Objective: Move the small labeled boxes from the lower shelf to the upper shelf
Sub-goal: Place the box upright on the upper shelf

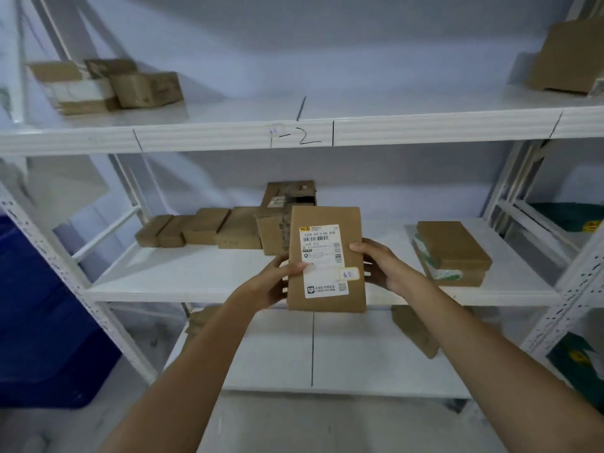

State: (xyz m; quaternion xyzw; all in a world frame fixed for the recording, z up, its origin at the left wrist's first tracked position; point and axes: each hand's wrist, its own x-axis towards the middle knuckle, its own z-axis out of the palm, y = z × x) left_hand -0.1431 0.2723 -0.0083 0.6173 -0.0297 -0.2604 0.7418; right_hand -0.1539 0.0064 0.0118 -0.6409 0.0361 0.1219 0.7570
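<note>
Both hands up in front of the white shelving, holding one flat brown box between them, face toward the camera. White shipping label on the front, small yellowish sticker at its lower right corner. Left hand grasps the box's left edge, thumb across the label; right hand grasps the right edge, fingers wrapped onto the front. Box is upright, in the air, at the height of the lower shelf, not resting on it.

Lower shelf: row of small brown boxes side by side at left-centre, a bigger taped carton behind them, partly hidden by the held box. Two-box stack sits well apart on the right.

Upper shelf has "1-2" handwritten on its front lip. A cluster of cartons at its far left, one carton at far right; middle section bare.

Blue crate on the floor left of the rack. More brown boxes on the shelf below, partly hidden.
</note>
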